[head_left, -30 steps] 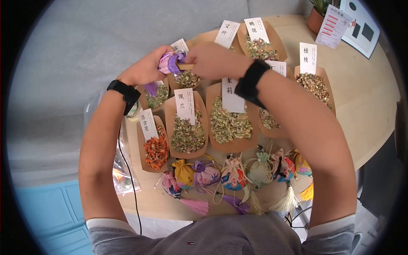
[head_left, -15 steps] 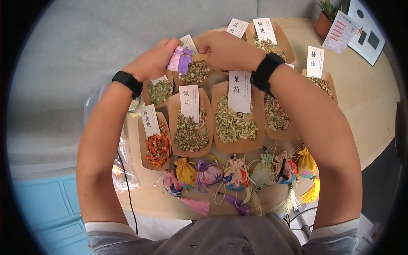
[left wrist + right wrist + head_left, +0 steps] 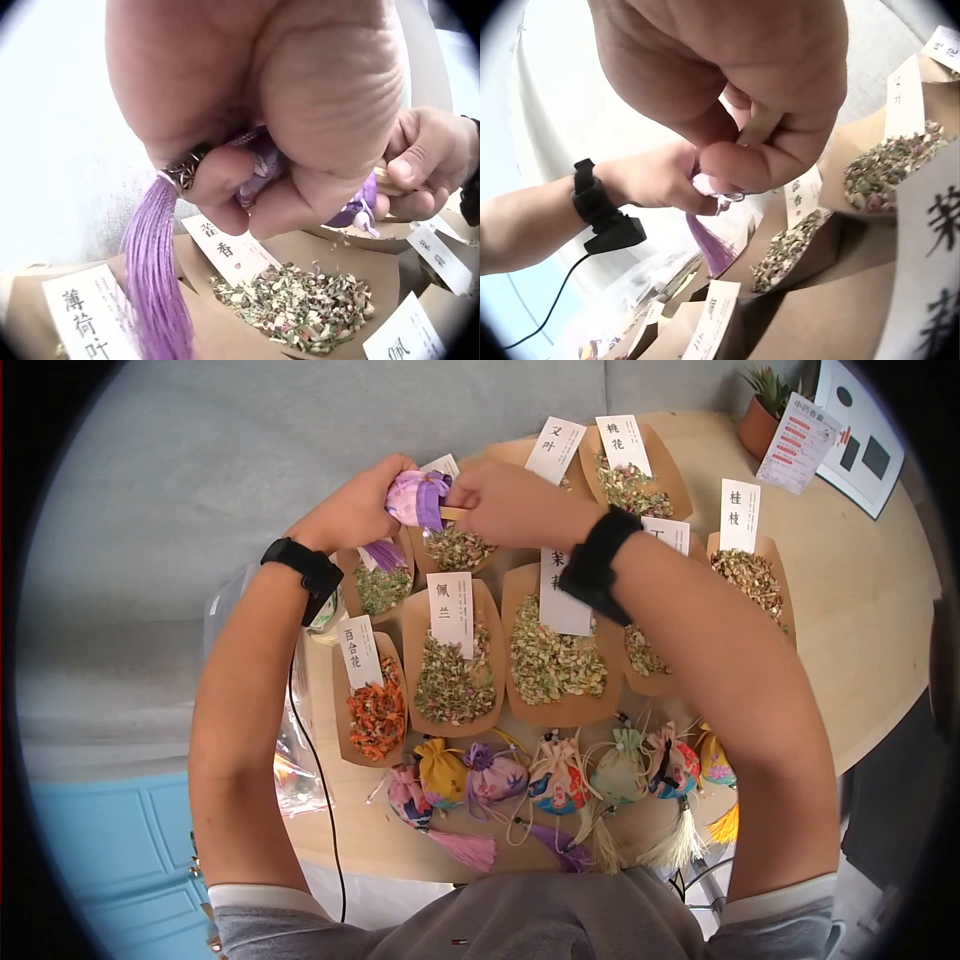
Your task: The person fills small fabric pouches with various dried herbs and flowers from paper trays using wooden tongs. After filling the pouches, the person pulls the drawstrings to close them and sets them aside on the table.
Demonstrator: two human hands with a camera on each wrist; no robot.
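In the head view my left hand (image 3: 362, 502) grips a pink and purple drawstring pouch (image 3: 410, 498), its purple mouth turned to the right. A long purple tassel (image 3: 156, 259) hangs from the pouch on the little-finger side, as the left wrist view shows. Between thumb and fingers my right hand (image 3: 515, 505) pinches a flat wooden stick (image 3: 453, 514), whose far end is hidden at the pouch's mouth. Both hands are above a paper tray of chopped dried herbs (image 3: 300, 304) with a white name card (image 3: 229, 247).
More paper trays of dried herbs with upright cards surround it, including orange petals (image 3: 377, 720) and pale green pieces (image 3: 555, 660). Several filled pouches (image 3: 560, 775) line the table's near edge. A potted plant (image 3: 765, 415) stands back right; a black cable (image 3: 318, 760) runs down the left.
Half a second ago the right hand was farther from the pouch; it has come back left, bringing the stick close against the mouth. The pouch has turned slightly, and its tassel shows again.
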